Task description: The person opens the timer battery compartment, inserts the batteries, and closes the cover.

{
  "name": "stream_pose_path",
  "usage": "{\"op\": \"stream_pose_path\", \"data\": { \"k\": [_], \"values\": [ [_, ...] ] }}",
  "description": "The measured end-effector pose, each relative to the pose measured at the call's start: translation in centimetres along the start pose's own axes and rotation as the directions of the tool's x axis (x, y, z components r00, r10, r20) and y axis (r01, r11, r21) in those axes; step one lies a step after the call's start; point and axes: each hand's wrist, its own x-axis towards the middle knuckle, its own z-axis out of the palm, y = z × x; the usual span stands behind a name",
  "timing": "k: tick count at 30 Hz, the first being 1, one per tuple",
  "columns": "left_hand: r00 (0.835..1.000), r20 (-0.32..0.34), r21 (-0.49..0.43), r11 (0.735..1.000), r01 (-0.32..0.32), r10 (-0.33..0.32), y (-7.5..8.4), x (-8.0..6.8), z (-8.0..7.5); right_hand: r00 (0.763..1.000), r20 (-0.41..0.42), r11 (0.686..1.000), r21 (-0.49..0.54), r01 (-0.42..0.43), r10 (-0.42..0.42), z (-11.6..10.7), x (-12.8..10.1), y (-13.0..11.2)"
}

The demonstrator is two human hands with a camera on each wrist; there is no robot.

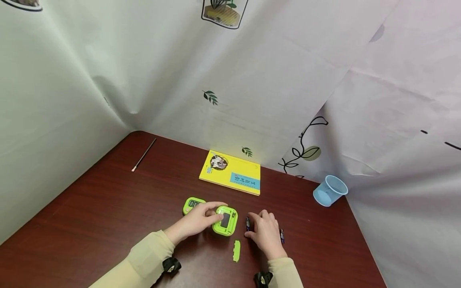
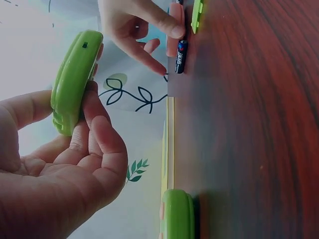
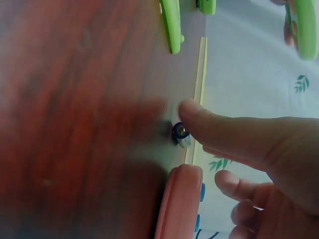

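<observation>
**Two timers, two batteries, one loose cover**

L hand (image 1: 196,221) pinches a green timer (image 1: 225,220) w/ its back up, lifted off the counter (image 1: 108,224) at centre. 2nd timer (image 1: 193,204) lies at approx. 10 o'clock of it. R hand (image 1: 265,233), fingers bent, tips on 1 battery (image 1: 247,224) lying on the counter at 3 o'clock of the held timer; 2nd battery (image 1: 282,235) further right. 1 green cover (image 1: 236,251) at 6 o'clock. Also 1 yellow book (image 1: 230,172), 1 blue cup (image 1: 329,191), 1 thin brush (image 1: 143,155).
</observation>
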Motion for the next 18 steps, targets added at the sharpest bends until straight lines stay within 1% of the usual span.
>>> {"op": "stream_pose_path", "data": {
  "k": [7,13,18],
  "values": [
    [1.000,0.019,0.025,1.000,-0.005,0.004,-0.15,0.12,-0.08,0.998,0.031,0.997,-0.054,0.050,-0.049,-0.04,0.38,0.46],
    [1.000,0.026,0.017,1.000,0.000,-0.001,-0.20,0.06,-0.15,0.999,0.021,0.997,-0.057,0.043,-0.042,0.19,0.37,0.58],
    [1.000,0.028,0.018,1.000,-0.003,0.003,-0.29,0.11,-0.17,1.000,0.012,0.999,-0.032,0.013,-0.013,0.39,0.42,0.57]
  ]
}}
